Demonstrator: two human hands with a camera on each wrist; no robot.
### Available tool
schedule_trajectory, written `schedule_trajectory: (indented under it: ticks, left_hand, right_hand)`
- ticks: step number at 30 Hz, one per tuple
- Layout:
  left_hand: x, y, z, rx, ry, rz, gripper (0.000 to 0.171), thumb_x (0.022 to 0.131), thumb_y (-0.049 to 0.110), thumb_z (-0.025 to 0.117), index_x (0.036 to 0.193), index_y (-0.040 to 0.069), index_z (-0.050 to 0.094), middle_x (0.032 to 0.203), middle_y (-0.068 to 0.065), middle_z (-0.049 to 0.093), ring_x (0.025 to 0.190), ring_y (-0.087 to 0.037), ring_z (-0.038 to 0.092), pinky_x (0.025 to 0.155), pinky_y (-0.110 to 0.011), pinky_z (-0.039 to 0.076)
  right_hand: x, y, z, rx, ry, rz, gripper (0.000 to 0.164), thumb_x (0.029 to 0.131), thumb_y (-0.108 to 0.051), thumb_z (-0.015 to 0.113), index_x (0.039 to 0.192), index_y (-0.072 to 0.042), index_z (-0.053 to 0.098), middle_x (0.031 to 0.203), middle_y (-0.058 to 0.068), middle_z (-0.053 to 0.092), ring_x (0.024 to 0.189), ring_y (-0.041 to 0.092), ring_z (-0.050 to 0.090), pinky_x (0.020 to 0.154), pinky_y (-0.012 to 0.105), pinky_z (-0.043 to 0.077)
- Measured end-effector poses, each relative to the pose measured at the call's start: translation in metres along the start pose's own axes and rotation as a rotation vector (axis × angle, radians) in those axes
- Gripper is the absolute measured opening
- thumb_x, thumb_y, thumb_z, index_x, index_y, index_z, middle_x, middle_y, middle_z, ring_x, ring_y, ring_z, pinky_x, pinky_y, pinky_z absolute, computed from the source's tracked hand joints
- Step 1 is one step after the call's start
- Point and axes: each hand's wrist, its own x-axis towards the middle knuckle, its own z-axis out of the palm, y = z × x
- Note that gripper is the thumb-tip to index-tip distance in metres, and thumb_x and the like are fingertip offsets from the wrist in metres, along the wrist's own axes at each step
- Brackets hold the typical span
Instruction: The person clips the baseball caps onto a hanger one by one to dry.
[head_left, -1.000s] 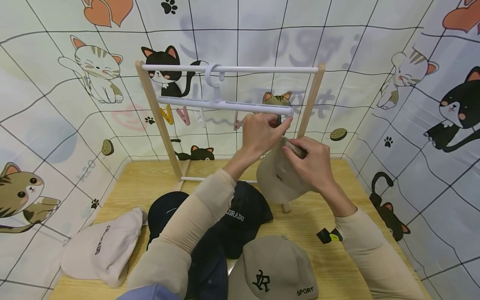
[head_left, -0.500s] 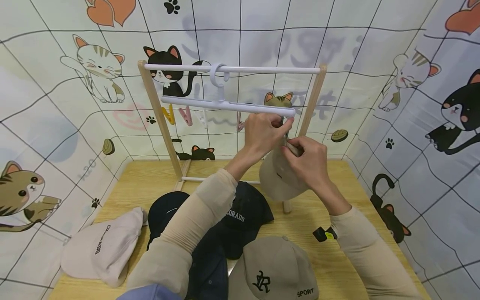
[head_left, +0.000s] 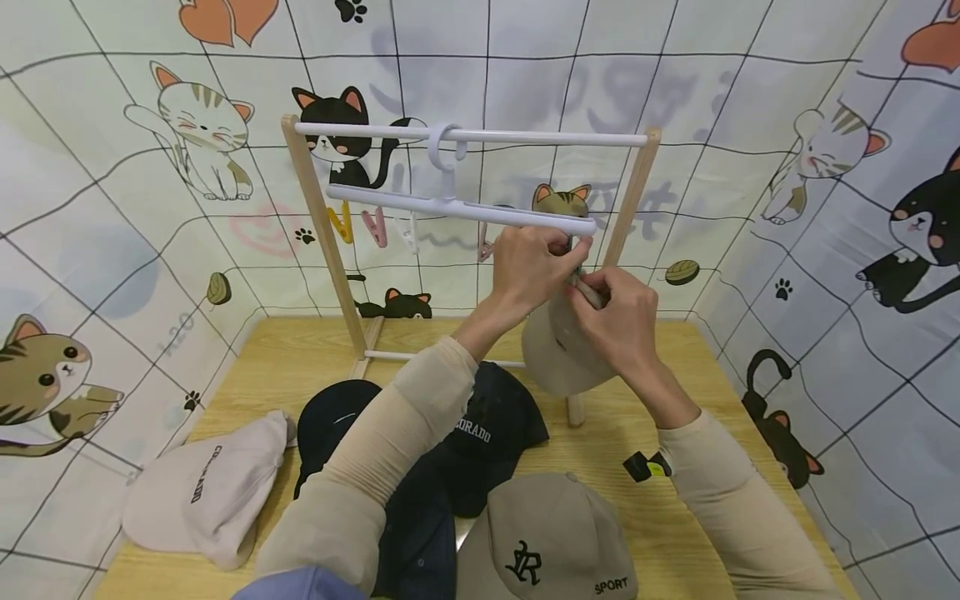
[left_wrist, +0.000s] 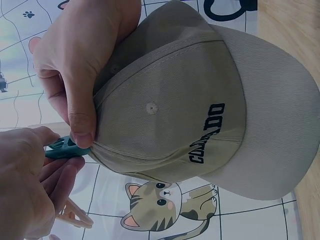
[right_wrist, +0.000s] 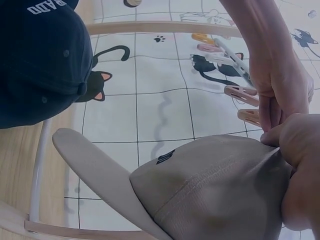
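Observation:
My left hand (head_left: 528,262) is under the right end of a pale lilac hanger (head_left: 480,210) and pinches a dark green clip (left_wrist: 67,149) between thumb and fingers. My right hand (head_left: 618,317) grips the rear edge of a beige baseball cap (head_left: 558,358) lettered COLORADO (left_wrist: 209,132). The clip's tip is right at that edge, beside the right thumb. The cap hangs brim down below both hands, its crown partly covered by the right hand in the head view.
The hanger hooks on a rack (head_left: 555,138) with wooden posts. More clips, yellow (head_left: 341,223) and pink (head_left: 375,227) among them, hang from it. Several caps lie on the table: pale pink (head_left: 206,492), black (head_left: 495,433), khaki (head_left: 558,533). A small black item (head_left: 637,467) lies at right.
The right hand and cap have risen slightly toward the left hand. The hanger appears a little further right in view. The left hand keeps its pinch on the clip.

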Motion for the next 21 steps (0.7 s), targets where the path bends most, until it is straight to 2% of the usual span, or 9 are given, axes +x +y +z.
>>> schedule_trajectory:
  ticks: [8,17,21]
  left_hand:
    - [-0.0018,0.0018,0.0013,-0.002,-0.029,-0.024,0.055,0.101,0.032,0.083,0.055,0.018,0.057,0.053,0.009,0.046,0.052,-0.004,0.033,0.054,-0.016,0.015]
    - [-0.0014,0.0008,0.0021,-0.004,-0.030,-0.023,0.055,0.102,0.032,0.083,0.055,0.016,0.059,0.053,0.002,0.061,0.050,-0.004,0.034,0.054,-0.016,0.016]
    - [-0.0013,0.0003,0.0028,-0.002,-0.029,-0.035,0.058,0.101,0.033,0.084,0.054,0.019,0.054,0.052,0.002,0.060,0.051,-0.004,0.032,0.054,-0.017,0.016]
  right_hand:
    - [0.0032,0.0042,0.0003,-0.007,0.042,-0.007,0.019,0.094,-0.007,0.088,0.095,0.008,0.078,0.083,0.025,0.078,0.067,0.038,0.073,0.067,0.026,0.044]
    - [0.0043,0.0042,-0.0001,0.029,0.047,-0.006,0.018,0.094,-0.006,0.088,0.095,0.009,0.078,0.083,0.025,0.078,0.066,0.038,0.072,0.069,0.009,0.035]
    - [0.0052,0.0031,-0.0005,0.043,0.036,0.002,0.018,0.094,-0.006,0.089,0.096,0.009,0.078,0.084,0.025,0.078,0.066,0.037,0.071,0.070,0.007,0.034]
